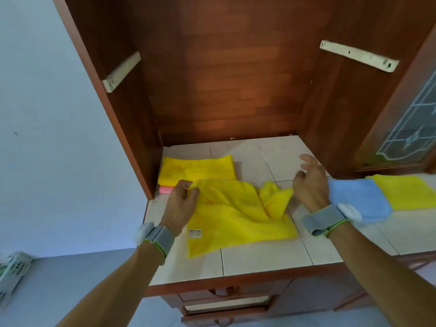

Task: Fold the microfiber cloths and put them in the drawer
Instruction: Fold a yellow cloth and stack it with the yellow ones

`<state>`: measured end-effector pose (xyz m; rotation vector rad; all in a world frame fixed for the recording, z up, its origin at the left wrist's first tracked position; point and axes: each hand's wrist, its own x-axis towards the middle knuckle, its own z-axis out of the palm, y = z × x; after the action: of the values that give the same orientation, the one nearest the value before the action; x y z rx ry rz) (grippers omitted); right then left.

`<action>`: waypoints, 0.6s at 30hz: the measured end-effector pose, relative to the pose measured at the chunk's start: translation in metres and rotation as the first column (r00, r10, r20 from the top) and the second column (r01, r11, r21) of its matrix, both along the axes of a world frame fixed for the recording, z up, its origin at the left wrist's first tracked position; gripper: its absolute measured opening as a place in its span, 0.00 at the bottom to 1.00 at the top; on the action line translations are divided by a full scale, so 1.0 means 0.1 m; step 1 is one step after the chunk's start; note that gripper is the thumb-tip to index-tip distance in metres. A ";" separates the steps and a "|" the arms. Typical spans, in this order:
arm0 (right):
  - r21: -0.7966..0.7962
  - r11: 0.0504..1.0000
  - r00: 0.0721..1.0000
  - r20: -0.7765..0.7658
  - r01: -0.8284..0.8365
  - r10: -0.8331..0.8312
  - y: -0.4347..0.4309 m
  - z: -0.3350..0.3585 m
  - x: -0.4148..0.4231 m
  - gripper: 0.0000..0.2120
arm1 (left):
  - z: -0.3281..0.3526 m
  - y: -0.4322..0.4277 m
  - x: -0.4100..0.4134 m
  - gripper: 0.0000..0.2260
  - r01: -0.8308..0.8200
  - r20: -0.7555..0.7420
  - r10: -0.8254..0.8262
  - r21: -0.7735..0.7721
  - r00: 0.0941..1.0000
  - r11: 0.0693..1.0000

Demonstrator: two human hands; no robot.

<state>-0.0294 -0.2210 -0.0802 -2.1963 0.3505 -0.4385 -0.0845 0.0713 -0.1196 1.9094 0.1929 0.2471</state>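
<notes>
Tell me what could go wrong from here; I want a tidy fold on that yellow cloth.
1. Only the left hand pinches the rumpled yellow microfiber cloth; the right hand hovers open, so the fold may come out skewed.
2. Its near corner lies by the tiled counter edge and could slide off.
3. The right wrist sits over the folded blue cloth and may disturb it.

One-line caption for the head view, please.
Left hand pinches a rumpled yellow cloth on the tiled counter; right hand hovers open.
</notes>
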 end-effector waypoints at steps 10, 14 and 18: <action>-0.347 0.687 0.705 0.092 -0.639 0.703 0.52 0.85 -0.15 0.06 | 1.15 -0.15 0.19 0.11 0.436 0.000 -0.475 0.400 0.880 0.806; -0.287 0.808 0.790 0.206 -0.515 0.577 0.18 1.16 -0.02 0.03 | 1.25 0.37 0.22 0.12 0.280 0.047 -0.345 0.489 0.938 0.826; -0.524 0.665 0.814 -0.099 -0.532 0.573 0.09 1.33 0.01 0.09 | 1.38 0.27 0.18 0.09 0.198 0.277 -0.197 0.023 0.941 0.980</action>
<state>-0.0286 -0.2120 0.0528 -2.6587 -0.5642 -0.2869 -0.0669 0.0981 0.0185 1.8495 -0.1866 0.3745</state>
